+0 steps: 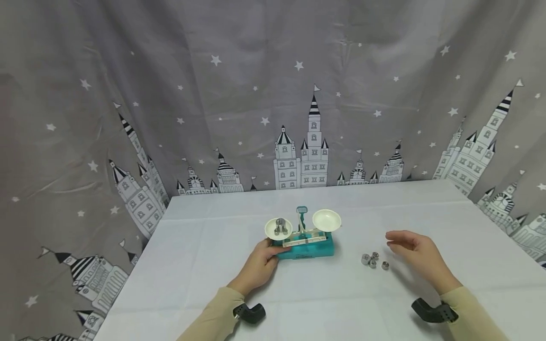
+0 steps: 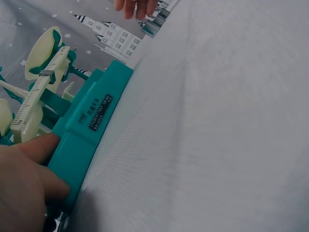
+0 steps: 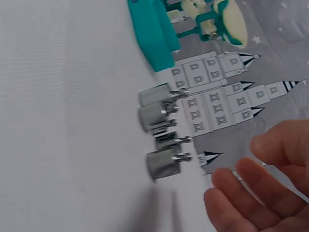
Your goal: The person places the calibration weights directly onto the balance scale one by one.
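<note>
A small balance scale (image 1: 313,251) with a teal base and cream beam stands mid-table. My left hand (image 1: 258,265) grips the left end of its base; in the left wrist view, digits press on the base's front (image 2: 91,121). Several metal weights (image 1: 280,226) sit in the left pan (image 1: 269,232), while the right pan (image 1: 326,219) holds nothing and sits higher. To the right of the scale, several knobbed metal weights (image 1: 365,259) stand on the table. My right hand (image 1: 415,255) hovers just right of them, fingers loosely bent and holding nothing, as the right wrist view also shows.
A white cloth covers the table (image 1: 204,265). Behind it hangs a grey curtain (image 1: 239,94) printed with castles and stars. Each wrist wears a black strap-mounted device, one on the left wrist (image 1: 249,313) and one on the right (image 1: 432,312).
</note>
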A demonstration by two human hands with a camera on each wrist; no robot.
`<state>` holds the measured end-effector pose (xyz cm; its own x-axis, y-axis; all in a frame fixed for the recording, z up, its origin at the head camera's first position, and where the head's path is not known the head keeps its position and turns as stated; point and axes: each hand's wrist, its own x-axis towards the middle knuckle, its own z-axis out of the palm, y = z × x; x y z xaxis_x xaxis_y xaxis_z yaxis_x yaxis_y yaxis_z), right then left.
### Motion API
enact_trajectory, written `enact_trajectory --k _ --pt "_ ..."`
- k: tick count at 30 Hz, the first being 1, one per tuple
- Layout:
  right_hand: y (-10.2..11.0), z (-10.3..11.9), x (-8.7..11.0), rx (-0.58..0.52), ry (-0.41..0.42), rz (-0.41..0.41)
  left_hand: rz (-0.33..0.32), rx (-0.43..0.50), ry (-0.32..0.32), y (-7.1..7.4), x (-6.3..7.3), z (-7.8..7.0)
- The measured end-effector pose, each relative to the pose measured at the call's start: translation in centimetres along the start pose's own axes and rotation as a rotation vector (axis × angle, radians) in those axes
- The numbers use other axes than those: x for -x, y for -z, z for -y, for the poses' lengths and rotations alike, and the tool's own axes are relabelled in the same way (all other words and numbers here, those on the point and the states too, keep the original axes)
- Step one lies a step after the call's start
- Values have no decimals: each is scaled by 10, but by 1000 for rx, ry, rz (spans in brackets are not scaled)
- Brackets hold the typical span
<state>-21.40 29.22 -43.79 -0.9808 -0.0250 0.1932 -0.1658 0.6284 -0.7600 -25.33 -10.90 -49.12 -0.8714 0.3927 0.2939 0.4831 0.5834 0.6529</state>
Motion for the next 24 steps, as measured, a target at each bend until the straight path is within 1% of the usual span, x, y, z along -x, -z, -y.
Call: enact_trajectory --k 4,8,11,15,20,24 --pt "-10 -7 7 -67 0 -52 6 5 -1 -1 -1 0" --pt "-19 -12 8 -105 -36 -46 2 -4 -7 0 0 1" --pt "-23 -16 9 -118 -34 -39 3 -18 -6 0 0 2" --pt "-27 -21 10 -122 2 -13 5 -23 -4 -1 0 2" --pt "-29 -23 12 -106 13 43 10 -29 -2 0 1 1" --pt "-31 -20 13 -56 37 43 15 -30 2 1 1 1"
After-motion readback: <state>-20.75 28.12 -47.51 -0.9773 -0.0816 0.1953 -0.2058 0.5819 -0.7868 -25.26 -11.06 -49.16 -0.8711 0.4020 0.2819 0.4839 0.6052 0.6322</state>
